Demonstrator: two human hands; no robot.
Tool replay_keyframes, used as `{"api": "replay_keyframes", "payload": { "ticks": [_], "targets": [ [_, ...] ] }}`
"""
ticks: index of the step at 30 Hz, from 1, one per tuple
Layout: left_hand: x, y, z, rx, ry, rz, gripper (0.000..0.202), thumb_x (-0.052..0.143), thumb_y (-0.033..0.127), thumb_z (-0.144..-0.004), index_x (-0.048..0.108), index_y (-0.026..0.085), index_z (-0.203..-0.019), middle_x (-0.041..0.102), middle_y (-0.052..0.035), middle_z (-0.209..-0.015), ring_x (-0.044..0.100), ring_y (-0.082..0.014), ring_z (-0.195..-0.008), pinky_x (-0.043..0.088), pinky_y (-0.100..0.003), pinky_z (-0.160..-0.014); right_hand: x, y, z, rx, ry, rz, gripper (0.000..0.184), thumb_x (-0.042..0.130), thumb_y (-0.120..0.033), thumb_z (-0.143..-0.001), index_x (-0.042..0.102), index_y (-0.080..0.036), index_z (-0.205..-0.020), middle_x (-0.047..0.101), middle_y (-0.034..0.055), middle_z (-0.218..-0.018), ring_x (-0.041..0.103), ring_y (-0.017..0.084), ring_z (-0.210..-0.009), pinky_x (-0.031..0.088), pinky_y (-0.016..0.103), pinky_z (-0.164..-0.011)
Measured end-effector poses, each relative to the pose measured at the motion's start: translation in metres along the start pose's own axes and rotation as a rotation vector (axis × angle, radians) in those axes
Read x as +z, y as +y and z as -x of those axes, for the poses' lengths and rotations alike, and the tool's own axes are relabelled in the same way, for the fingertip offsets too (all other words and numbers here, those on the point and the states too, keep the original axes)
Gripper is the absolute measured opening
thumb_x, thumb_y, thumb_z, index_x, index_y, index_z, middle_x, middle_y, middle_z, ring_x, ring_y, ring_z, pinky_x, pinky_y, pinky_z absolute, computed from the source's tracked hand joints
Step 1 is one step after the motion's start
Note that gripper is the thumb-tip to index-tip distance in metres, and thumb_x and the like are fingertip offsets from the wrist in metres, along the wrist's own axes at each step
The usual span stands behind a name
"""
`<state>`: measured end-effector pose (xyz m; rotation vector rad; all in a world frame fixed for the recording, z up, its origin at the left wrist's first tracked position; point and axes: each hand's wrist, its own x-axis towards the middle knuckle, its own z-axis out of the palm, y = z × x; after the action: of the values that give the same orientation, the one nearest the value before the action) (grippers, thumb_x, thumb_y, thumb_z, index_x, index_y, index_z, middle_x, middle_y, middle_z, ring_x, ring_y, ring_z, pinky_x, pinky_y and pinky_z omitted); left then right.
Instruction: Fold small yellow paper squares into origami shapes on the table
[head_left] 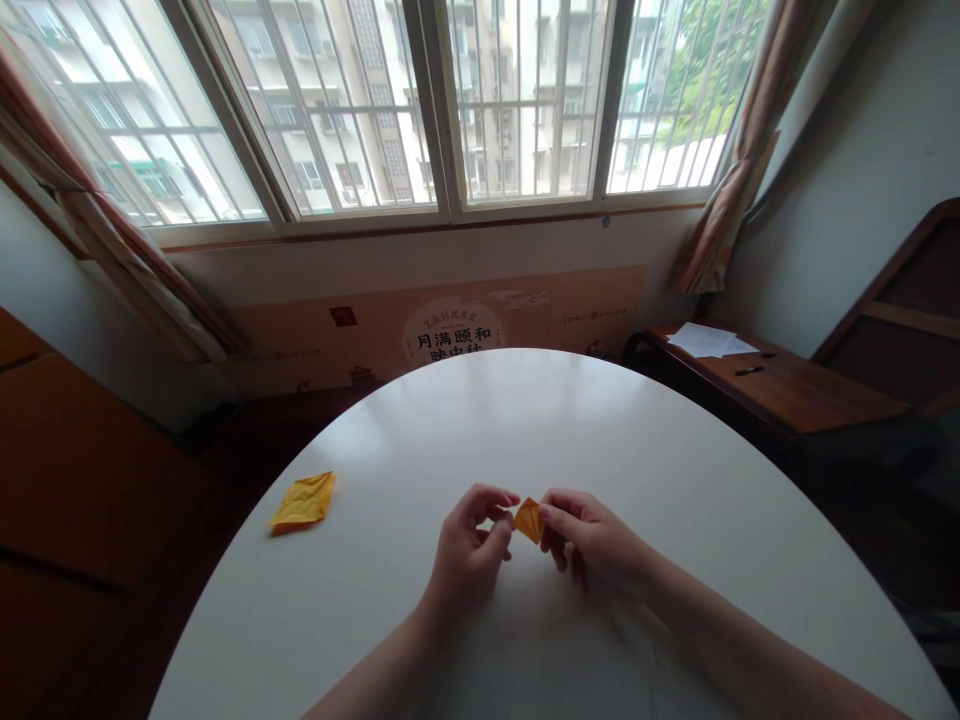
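A small folded piece of orange-yellow paper (529, 521) is held just above the white table, between my two hands. My right hand (581, 530) pinches its right side between thumb and fingers. On the other side, my left hand (476, 535) has curled fingers, with a gap between thumb and index fingertip. Those fingertips are right at the paper's left corner; whether they touch it I cannot tell. Creases run across the paper's face. Farther left on the table lies a second, larger piece of folded yellow paper (303, 502), flat and wrinkled.
The round white table (495, 420) spans the area before me. Behind it, a long printed cardboard panel (300, 340) stands under barred windows (525, 110). To the right, a low wooden bench (810, 385) bears white sheets (709, 340) and a dark pen (748, 371).
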<state>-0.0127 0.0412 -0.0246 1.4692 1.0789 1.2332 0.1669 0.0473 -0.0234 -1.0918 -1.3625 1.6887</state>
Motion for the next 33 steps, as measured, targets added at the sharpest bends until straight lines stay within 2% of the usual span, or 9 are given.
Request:
{"api": "replay_keyframes", "payload": {
  "ticks": [3, 6, 10, 18, 26, 30, 33],
  "targets": [
    [0.0010, 0.0048, 0.0026, 0.109, -0.028, -0.125, 0.015, 0.057, 0.021, -0.083, 0.070, 0.018, -0.091, 0.067, -0.0089, -0.101, 0.065, -0.0171, -0.078, 0.051, -0.020, -0.049, 0.0009, -0.0021, 0.0009, -0.003, 0.011, 0.004, 0.045, 0.061, -0.061, -0.080, 0.055, -0.017, -0.078, 0.058, -0.0002, -0.070, 0.054, 0.010, -0.052, 0.041, 0.014, -0.029],
    [0.0010, 0.0077, 0.0033, 0.165, -0.054, -0.241, 0.021, 0.055, 0.023, -0.088, 0.072, 0.019, -0.100, 0.069, -0.0090, -0.101, 0.067, -0.0173, -0.079, 0.049, -0.020, -0.050, 0.0013, -0.0035, 0.0015, -0.012, 0.001, 0.007, 0.045, 0.063, -0.062, -0.079, 0.055, -0.017, -0.079, 0.059, 0.0005, -0.072, 0.055, 0.011, -0.053, 0.041, 0.015, -0.030],
    [-0.0009, 0.0071, 0.0027, 0.161, -0.054, -0.321, 0.020, 0.054, 0.027, -0.091, 0.071, 0.019, -0.099, 0.071, -0.0081, -0.097, 0.067, -0.0175, -0.081, 0.049, -0.021, -0.054, 0.0016, -0.0032, 0.0014, -0.028, -0.007, 0.010, 0.046, 0.062, -0.062, -0.079, 0.056, -0.017, -0.080, 0.058, 0.0005, -0.073, 0.055, 0.011, -0.054, 0.042, 0.015, -0.030],
    [-0.0017, 0.0069, 0.0027, 0.112, -0.051, -0.399, 0.020, 0.055, 0.031, -0.091, 0.068, 0.017, -0.087, 0.070, -0.0050, -0.081, 0.064, -0.0155, -0.067, 0.048, -0.022, -0.054, 0.0009, 0.0015, -0.0001, -0.028, 0.010, -0.003, 0.047, 0.063, -0.063, -0.079, 0.057, -0.017, -0.084, 0.057, -0.0002, -0.073, 0.055, 0.010, -0.053, 0.042, 0.015, -0.030],
    [-0.0008, 0.0057, -0.0002, 0.183, -0.032, -0.445, 0.010, 0.061, 0.019, -0.083, 0.071, 0.019, -0.082, 0.066, -0.0058, -0.089, 0.062, -0.0159, -0.075, 0.048, -0.021, -0.053, 0.0023, 0.0006, 0.0004, -0.037, 0.004, 0.005, 0.047, 0.062, -0.064, -0.079, 0.057, -0.017, -0.085, 0.058, 0.0002, -0.076, 0.056, 0.010, -0.053, 0.042, 0.016, -0.030],
    [-0.0013, 0.0021, -0.0005, 0.215, -0.012, -0.444, 0.015, 0.063, 0.013, -0.080, 0.075, 0.021, -0.084, 0.066, -0.0061, -0.093, 0.063, -0.0156, -0.075, 0.050, -0.022, -0.056, 0.0034, 0.0034, 0.0010, -0.052, 0.019, 0.038, 0.047, 0.061, -0.063, -0.080, 0.059, -0.017, -0.087, 0.060, 0.0020, -0.080, 0.060, 0.012, -0.056, 0.044, 0.017, -0.030],
    [-0.0013, 0.0015, 0.0000, 0.311, 0.013, -0.493, 0.019, 0.065, 0.009, -0.078, 0.077, 0.023, -0.083, 0.067, -0.0064, -0.091, 0.063, -0.0190, -0.082, 0.052, -0.025, -0.061, 0.0036, 0.0050, 0.0018, -0.071, 0.024, 0.066, 0.045, 0.059, -0.061, -0.083, 0.059, -0.016, -0.088, 0.063, 0.0035, -0.082, 0.062, 0.013, -0.058, 0.044, 0.018, -0.031]
  ]
}}
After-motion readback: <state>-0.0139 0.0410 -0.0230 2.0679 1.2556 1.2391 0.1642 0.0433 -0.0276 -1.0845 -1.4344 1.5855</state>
